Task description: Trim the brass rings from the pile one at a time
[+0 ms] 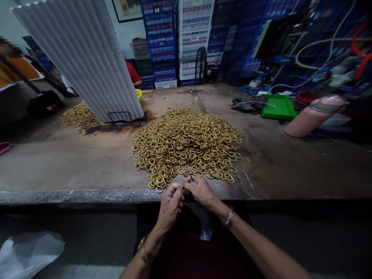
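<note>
A large heap of gold-coloured metal rings (187, 141) lies on the workbench in front of me. Just past the bench's near edge, my left hand (171, 205) is closed in a pinch, with a bit of a gold-coloured ring (183, 187) showing at its fingertips. My right hand (202, 190) meets it there, fingers closed around a thin, dark, pointed tool (192, 178) whose tip sticks up toward the heap. Most of the ring and the tool's lower part are hidden by my fingers. Below my hands hangs a piece of clear plastic (205, 224).
A corrugated white panel (78, 50) stands in a black wire holder (120, 117), a second ring pile (81, 116) beside it. To the right are a green tray (278, 107) and a pink cylinder (312, 118). Another person's red sleeve (132, 71) shows behind the panel.
</note>
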A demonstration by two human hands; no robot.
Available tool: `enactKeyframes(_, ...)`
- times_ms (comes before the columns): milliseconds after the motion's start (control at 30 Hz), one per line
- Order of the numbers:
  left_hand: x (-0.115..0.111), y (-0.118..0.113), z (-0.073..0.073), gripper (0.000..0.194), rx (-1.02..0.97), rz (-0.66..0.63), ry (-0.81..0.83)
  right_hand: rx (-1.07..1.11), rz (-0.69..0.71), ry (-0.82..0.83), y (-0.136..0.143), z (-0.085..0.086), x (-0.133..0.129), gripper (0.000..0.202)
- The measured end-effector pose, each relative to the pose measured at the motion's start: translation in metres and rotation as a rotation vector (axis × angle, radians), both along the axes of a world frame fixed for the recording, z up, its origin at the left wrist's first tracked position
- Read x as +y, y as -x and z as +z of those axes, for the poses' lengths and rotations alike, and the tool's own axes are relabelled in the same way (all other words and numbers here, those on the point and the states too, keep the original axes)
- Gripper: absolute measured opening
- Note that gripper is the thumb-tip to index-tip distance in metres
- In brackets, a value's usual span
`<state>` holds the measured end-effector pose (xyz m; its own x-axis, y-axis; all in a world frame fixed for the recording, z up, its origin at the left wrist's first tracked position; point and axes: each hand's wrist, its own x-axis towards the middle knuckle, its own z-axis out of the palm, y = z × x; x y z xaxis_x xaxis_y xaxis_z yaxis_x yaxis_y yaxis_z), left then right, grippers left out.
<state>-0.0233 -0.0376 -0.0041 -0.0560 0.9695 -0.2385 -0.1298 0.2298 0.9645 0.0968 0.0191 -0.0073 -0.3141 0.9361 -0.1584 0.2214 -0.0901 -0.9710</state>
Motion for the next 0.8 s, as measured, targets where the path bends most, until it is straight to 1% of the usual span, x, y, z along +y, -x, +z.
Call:
enactKeyframes(67,0.000,0.001,0.001,0.028,-0.060,-0.034,0.032,-0.044,-0.010,-0.076,0.001,0.001,0.000,0.016)
enactKeyframes(133,0.000,0.001,0.002,0.029,-0.125,-0.049,0.033,-0.050,0.000,-0.096,0.002,0.002,0.000,0.016)
enactKeyframes(233,-0.001,0.001,0.003,0.028,-0.219,-0.048,0.051,0.001,0.020,-0.035,0.002,0.003,0.001,0.015)
enactKeyframes(300,-0.001,0.001,0.003,0.027,-0.268,-0.041,0.064,0.013,-0.002,0.003,0.002,0.003,0.001,0.015)
enactKeyframes(333,-0.001,0.001,0.003,0.027,-0.285,-0.036,0.066,-0.007,-0.025,-0.004,0.001,0.002,0.002,0.015)
enactKeyframes(367,-0.001,0.001,0.003,0.027,-0.291,-0.028,0.065,-0.046,-0.046,-0.037,0.000,0.001,0.001,0.015)
enactKeyframes(433,0.000,0.001,0.002,0.028,-0.268,-0.011,0.053,-0.168,-0.049,-0.177,-0.003,-0.001,-0.001,0.016)
enactKeyframes(467,0.000,0.001,0.002,0.028,-0.244,-0.006,0.047,-0.239,-0.023,-0.261,-0.004,-0.002,-0.002,0.016)
enactKeyframes(533,0.001,0.000,0.002,0.029,-0.177,0.004,0.033,-0.371,0.073,-0.407,-0.006,-0.003,-0.006,0.016)
enactKeyframes(600,0.001,0.000,0.002,0.030,-0.107,0.015,0.018,-0.473,0.172,-0.491,-0.008,-0.003,-0.010,0.013)
enactKeyframes(700,0.001,0.000,0.003,0.030,-0.028,0.028,-0.004,-0.575,0.253,-0.537,-0.008,0.000,-0.013,0.010)
enactKeyframes(800,0.001,0.000,0.002,0.032,-0.007,0.040,-0.016,-0.671,0.286,-0.522,-0.007,0.003,-0.014,0.012)
